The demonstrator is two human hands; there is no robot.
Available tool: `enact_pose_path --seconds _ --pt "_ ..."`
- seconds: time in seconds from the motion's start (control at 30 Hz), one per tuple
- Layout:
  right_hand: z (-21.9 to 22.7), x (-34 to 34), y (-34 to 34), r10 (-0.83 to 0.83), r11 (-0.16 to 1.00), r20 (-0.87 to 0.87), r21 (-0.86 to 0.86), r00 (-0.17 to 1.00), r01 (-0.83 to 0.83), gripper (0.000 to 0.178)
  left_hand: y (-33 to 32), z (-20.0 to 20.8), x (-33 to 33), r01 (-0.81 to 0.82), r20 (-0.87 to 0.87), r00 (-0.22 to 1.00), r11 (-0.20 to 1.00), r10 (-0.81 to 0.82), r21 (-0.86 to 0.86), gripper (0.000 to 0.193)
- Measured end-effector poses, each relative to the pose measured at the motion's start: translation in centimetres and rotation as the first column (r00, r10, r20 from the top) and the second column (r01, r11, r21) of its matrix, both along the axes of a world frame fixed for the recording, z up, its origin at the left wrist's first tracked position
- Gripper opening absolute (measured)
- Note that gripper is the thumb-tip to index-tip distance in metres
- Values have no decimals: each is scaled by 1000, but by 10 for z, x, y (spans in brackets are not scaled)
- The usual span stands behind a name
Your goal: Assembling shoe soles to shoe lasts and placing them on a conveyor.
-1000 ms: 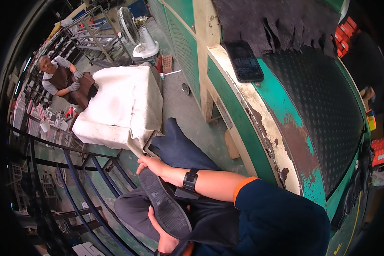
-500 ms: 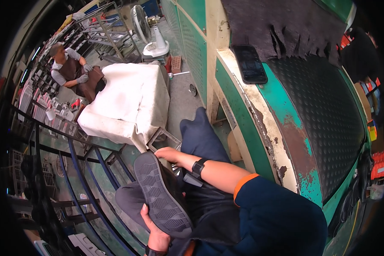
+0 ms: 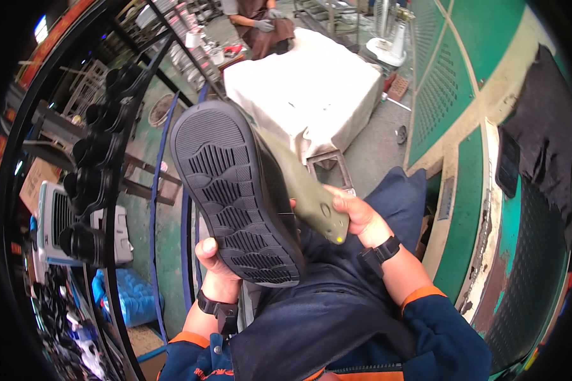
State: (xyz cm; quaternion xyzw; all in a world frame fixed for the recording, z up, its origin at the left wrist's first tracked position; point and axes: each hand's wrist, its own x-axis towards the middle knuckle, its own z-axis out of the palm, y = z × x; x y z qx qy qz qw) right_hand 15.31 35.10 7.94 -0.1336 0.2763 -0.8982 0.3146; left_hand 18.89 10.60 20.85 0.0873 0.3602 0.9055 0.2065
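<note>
A black shoe [image 3: 230,209] is held up in front of me, its patterned sole facing me and its toe pointing up and to the left. My left hand [image 3: 219,270] grips it at the lower end, thumb against the sole's edge. On its right side an olive-green shoe last [image 3: 311,203] with a yellow dot sticks out, and my right hand [image 3: 357,217] is closed around its end. The shoe covers the rest of the last, so I cannot tell how much of it sits inside.
A dark metal rack [image 3: 116,209] with several black shoes [image 3: 86,181] stands at my left. Ahead is a block draped in white cloth [image 3: 305,76], with a gloved person [image 3: 260,28] behind it. A green machine [image 3: 454,209] with a phone [image 3: 508,162] on it flanks my right.
My view has swung left. The shoe has come up larger and closer, and the green last now shows in my right hand, which was partly hidden behind the shoe before.
</note>
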Motion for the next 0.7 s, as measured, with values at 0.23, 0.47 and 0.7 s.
enact_pose_path --seconds 0.23,0.47,0.7 --pt "33 -137 -34 -386 918 182 -21 904 396 53 -61 -34 36 -171 -37 985 980 168 -106 114" --pt "89 -20 -93 527 843 13 113 850 -525 67 -95 19 28 -797 -862 442 333 -249 -505 92" --pt "175 -1 -165 279 960 -524 181 805 -215 85 -71 1 70 -1000 -999 24 20 -24 -24 61"
